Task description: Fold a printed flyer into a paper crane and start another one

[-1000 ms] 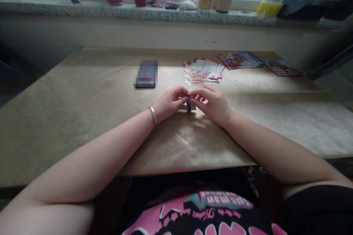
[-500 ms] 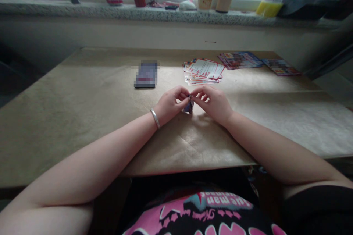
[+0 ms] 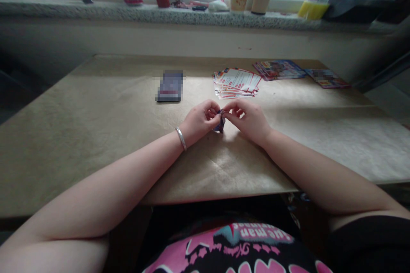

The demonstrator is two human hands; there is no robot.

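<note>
Both my hands meet at the middle of the paper-covered table (image 3: 96,127). My left hand (image 3: 200,120), with a silver bangle on its wrist, pinches one side of a small dark folded piece of paper (image 3: 220,125). My right hand (image 3: 250,120) pinches the other side with curled fingers. The small piece stands just above the table, mostly hidden by my fingertips.
A dark blurred phone-like object (image 3: 170,85) lies beyond my left hand. A fanned stack of red and white leaflets (image 3: 236,82) lies beyond my right hand, with more colourful leaflets (image 3: 279,69) further right. Bottles and boxes line the windowsill (image 3: 160,13).
My hands stayed in place. The small dark piece tilted slightly between my fingertips, and my fingers shifted their pinch on it.
</note>
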